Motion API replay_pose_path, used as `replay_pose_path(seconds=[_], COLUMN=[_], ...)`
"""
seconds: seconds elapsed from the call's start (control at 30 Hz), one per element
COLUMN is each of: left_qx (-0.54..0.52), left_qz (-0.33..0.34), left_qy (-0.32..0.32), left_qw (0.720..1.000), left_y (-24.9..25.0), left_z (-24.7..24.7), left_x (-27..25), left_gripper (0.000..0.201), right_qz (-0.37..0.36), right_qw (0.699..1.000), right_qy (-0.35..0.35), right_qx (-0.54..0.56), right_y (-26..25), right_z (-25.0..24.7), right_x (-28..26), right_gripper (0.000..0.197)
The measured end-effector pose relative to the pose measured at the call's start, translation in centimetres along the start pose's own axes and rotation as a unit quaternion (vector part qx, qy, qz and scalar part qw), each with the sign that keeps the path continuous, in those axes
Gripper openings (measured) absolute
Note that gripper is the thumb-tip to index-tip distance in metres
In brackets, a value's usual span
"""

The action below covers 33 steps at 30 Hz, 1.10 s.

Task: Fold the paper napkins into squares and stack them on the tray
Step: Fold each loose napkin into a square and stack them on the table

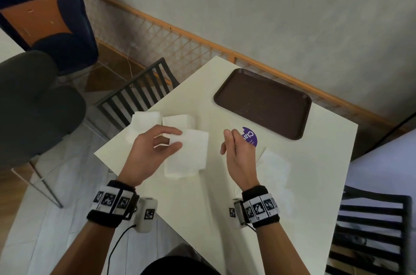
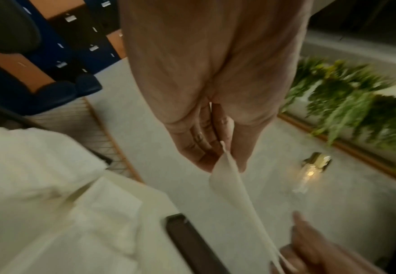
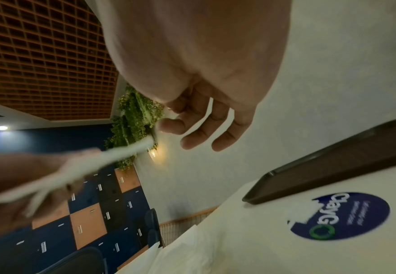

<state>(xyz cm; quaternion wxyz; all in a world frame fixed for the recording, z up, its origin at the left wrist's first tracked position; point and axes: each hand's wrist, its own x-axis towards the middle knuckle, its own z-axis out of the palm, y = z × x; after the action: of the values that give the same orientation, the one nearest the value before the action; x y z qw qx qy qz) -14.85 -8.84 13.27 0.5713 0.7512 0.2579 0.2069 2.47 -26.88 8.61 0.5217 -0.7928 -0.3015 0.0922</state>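
Aloft, left hand (image 1: 155,151) pinches napkin (image 1: 191,155) (right hand (image 1: 238,153) apart).

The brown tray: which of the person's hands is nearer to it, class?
The right. The right hand hovers open over the table just short of the brown tray's near edge, by the purple sticker. The left hand pinches a napkin farther away.
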Motion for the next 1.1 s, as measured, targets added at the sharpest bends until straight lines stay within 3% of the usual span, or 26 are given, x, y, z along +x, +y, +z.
replay_pose_path(seconds=[0.1,0.27,0.37,0.47,0.53,0.63,0.77,0.93,1.1], left_qx=[0.023,0.238,0.319,0.374,0.362,0.326,0.237,0.110,0.032], left_qz=[-0.067,-0.135,-0.110,-0.078,-0.046,-0.004,0.035,0.046,0.018], left_qy=[0.001,-0.080,-0.061,-0.017,-0.014,-0.038,-0.073,-0.126,-0.151], left_qw=[0.997,0.958,0.939,0.924,0.931,0.945,0.968,0.985,0.988], left_y=[-5.4,-14.2,-16.1,-14.9,-13.9,-12.6,-10.0,-6.2,-4.9], left_z=[-0.1,1.8,2.3,3.0,3.8,5.1,7.8,11.3,16.0], left_x=[2.2,3.4,3.2,2.1,1.3,0.8,0.4,0.3,0.8], left_gripper=[0.033,0.044,0.049,0.054,0.049,0.041,0.034,0.029,0.035], right_qz=[0.023,0.089,0.143,0.240,0.292,0.330,0.233,0.100,0.101], right_qw=[1.000,0.992,0.966,0.917,0.893,0.885,0.939,0.983,0.989], right_qy=[0.006,-0.018,0.000,0.029,-0.010,-0.074,-0.071,-0.038,-0.043], right_qx=[0.013,-0.088,-0.213,-0.317,-0.342,-0.321,-0.243,-0.149,-0.094], right_y=[0.9,5.2,9.8,14.2,16.3,18.0,17.3,12.2,8.5], right_z=[0.1,-1.4,-4.1,-8.0,-10.2,-12.0,-11.6,-11.1,-11.3], right_x=[-0.2,0.0,0.6,1.3,1.7,1.9,1.0,-0.4,0.0], right_gripper=[0.042,0.028,0.013,0.046,0.063,0.051,0.017,0.035,0.035])
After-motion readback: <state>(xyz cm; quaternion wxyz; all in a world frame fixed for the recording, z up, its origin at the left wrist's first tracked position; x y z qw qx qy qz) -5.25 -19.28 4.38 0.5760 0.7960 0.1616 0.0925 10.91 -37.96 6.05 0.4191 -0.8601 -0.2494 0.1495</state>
